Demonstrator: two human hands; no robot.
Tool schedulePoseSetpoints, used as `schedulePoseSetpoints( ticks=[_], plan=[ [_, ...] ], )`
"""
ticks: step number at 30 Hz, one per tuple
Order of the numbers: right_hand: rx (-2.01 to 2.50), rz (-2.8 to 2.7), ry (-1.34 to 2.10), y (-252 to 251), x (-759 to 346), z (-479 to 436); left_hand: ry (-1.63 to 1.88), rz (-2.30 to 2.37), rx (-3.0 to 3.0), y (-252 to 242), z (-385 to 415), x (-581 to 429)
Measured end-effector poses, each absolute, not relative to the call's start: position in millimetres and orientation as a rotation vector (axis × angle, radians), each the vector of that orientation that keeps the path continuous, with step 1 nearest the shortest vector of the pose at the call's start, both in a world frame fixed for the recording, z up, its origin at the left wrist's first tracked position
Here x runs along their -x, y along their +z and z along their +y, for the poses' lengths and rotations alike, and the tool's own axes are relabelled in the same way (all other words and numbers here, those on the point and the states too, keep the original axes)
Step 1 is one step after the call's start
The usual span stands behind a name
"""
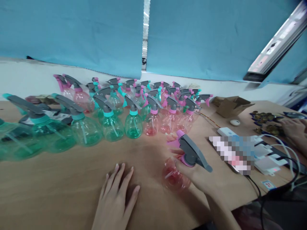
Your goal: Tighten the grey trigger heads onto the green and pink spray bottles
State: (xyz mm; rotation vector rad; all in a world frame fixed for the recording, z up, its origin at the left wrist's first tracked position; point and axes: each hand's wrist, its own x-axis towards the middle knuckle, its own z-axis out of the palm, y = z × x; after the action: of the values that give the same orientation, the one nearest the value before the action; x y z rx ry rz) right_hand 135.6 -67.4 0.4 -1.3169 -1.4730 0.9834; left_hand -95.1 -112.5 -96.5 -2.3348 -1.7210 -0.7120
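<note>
In our right hand (198,179) we hold a pink spray bottle (173,182), the fingers and thumb closed around it just under its grey head, with some fingertips showing beside the pink trigger; the bottle is tilted, and we cannot tell whether its base touches the surface (64,191); our left hand (116,199) lies palm down, holding nothing, its fingers straight and slightly apart; it rests to the left of the held bottle, well apart from it.

Beyond our hands we see a front row of upright bottles; green bottles (87,132) with turquoise collars fill its left part, the leftmost cut off by the view's edge, and pink bottles (151,126) with pink collars stand at its right end; behind them more bottles of both colours crowd together, too closely overlapped for us to count; a blue curtain (76,32) hangs in front of the wall behind.

On the right we see a phone (229,156) with a blurred-out screen, lying just beside white chargers (268,161) and cables; farther back are an open cardboard box (231,107) and a small white rounded object (235,122); another person's hand (294,131) is next to a pile of small brownish pieces (263,117).
</note>
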Motion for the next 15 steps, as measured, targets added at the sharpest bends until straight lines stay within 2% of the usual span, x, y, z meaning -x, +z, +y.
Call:
schedulePoseSetpoints(
  ticks=[5, 8, 15],
  plan=[
    [1.428, -1.541, 0.803, 2.1, -134.6, -69.0, -0.692, -1.704, 2.343, -95.5, -113.0, 94.5],
    [1.474, -1.572, 0.815, 0.5, -133.8, -69.5, -0.701, -1.692, 2.333, -94.6, -112.9, 93.4],
    [1.379, -1.585, 0.701, -17.8, -137.8, -80.2, -0.668, -1.694, 2.316, -93.3, -112.6, 92.6]
  ],
)
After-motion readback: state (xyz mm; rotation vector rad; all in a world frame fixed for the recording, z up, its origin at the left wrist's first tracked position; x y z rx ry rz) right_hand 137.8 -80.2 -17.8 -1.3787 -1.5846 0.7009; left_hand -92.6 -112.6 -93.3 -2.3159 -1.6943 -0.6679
